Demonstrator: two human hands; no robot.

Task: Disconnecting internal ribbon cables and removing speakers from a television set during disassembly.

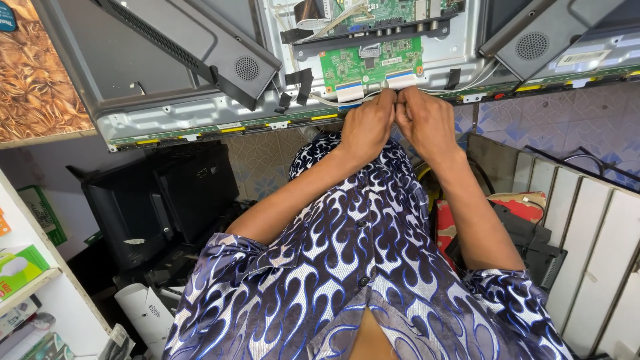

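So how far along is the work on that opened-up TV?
Done: the TV's back is open, exposing the green circuit board. In hand: the left hand and right hand meet below the board's white flat cables, pinching something too small to tell. Left: the boards are uncovered.

Opened television panel (200,113) lies far, across the width. Circuit board (371,63) sits on it at centre; both hands (365,127) (427,120) meet just near of the board. Speaker (247,68) left of the board, second speaker (532,45) right. Shelf (40,280) near left
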